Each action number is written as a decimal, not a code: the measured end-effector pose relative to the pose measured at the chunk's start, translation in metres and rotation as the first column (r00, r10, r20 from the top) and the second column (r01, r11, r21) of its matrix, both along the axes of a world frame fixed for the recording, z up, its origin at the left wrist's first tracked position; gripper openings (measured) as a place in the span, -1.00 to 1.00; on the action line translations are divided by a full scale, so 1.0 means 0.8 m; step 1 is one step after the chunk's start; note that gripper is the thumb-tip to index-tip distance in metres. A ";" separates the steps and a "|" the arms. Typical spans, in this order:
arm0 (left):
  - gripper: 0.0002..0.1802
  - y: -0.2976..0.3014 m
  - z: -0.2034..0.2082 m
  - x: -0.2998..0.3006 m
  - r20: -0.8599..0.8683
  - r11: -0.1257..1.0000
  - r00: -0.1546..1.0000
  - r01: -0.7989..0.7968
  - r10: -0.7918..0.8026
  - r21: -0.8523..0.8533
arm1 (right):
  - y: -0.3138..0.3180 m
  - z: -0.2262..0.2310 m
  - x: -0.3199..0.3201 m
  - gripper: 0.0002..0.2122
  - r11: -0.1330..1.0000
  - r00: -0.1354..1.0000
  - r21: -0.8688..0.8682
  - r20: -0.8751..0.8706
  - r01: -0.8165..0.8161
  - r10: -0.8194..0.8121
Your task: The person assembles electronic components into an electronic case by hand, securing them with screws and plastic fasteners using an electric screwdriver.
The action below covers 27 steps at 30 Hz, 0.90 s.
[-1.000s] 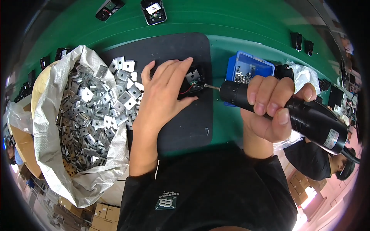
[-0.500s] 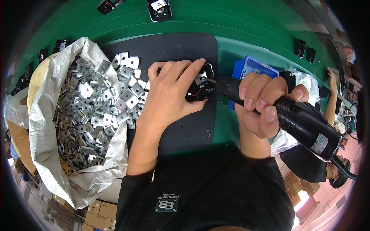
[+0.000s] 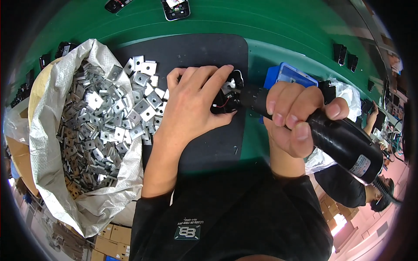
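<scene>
My left hand [image 3: 191, 98] is closed over a small black plastic housing [image 3: 227, 102] on the dark mat, thumb at its near end and fingers at its far end. Inside the housing show a thin red wire and a bright metal part. Wrapped around a black electric screwdriver [image 3: 337, 141] is my right hand [image 3: 296, 115]. The tool lies tilted, its tip pointing left into the housing; the exact contact spot is too small to make out. Left of my left hand, loose square metal plates [image 3: 141, 106] with holes spill onto the mat.
A white woven sack [image 3: 41, 143] full of such plates stands at the left. The dark mat [image 3: 209, 152] lies on a green bench. Right of it sit a blue bin [image 3: 287, 74] and a clear plastic bag [image 3: 346, 93]. More black housings [image 3: 176, 9] lie at the far side. A co-worker [image 3: 344, 187] is at the right.
The view has shifted slightly. Both hands keep their grips, with the screwdriver tip still in the housing. At the right, the co-worker's arm has moved.
</scene>
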<state>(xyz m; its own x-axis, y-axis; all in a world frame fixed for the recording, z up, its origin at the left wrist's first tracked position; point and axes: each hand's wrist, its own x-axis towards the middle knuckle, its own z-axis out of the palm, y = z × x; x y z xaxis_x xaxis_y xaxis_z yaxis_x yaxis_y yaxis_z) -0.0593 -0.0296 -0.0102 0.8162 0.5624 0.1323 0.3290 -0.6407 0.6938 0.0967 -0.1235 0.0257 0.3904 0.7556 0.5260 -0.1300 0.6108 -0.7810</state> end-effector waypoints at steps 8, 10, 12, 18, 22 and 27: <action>-0.12 -0.002 -0.004 -0.001 -0.035 1.000 0.999 0.008 -0.007 0.026 | -0.008 0.002 0.005 -0.45 0.996 0.995 -0.006 -0.041 0.093 -0.093; -0.12 -0.003 -0.005 -0.001 -0.037 1.000 0.999 -0.003 0.004 0.020 | -0.009 -0.004 0.005 -0.44 0.996 0.996 -0.018 0.004 0.084 -0.084; -0.14 -0.003 -0.001 0.001 -0.024 1.000 1.000 0.002 -0.002 0.013 | -0.011 -0.010 0.004 -0.42 0.996 0.996 -0.033 0.051 0.081 -0.079; -0.12 -0.004 -0.002 -0.001 -0.030 1.000 1.000 -0.005 0.006 0.017 | -0.014 -0.008 0.002 -0.44 0.999 0.994 -0.011 0.101 0.049 -0.048; -0.03 -0.003 -0.004 -0.006 -0.069 0.999 0.997 0.022 -0.020 0.025 | -0.019 0.008 -0.004 -0.44 0.999 0.995 -0.001 0.079 0.054 -0.054; -0.05 0.001 0.015 -0.010 0.037 0.999 0.999 0.036 -0.036 0.014 | -0.028 0.036 -0.004 -0.49 0.999 0.998 0.009 0.026 0.048 -0.049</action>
<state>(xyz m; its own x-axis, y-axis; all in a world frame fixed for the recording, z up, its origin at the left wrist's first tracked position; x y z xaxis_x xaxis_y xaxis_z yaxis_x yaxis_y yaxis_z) -0.0676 -0.0291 0.0015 0.8302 0.5307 0.1704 0.2797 -0.6611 0.6962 0.0937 -0.1461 0.0548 0.4125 0.7315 0.5430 -0.0797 0.6228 -0.7783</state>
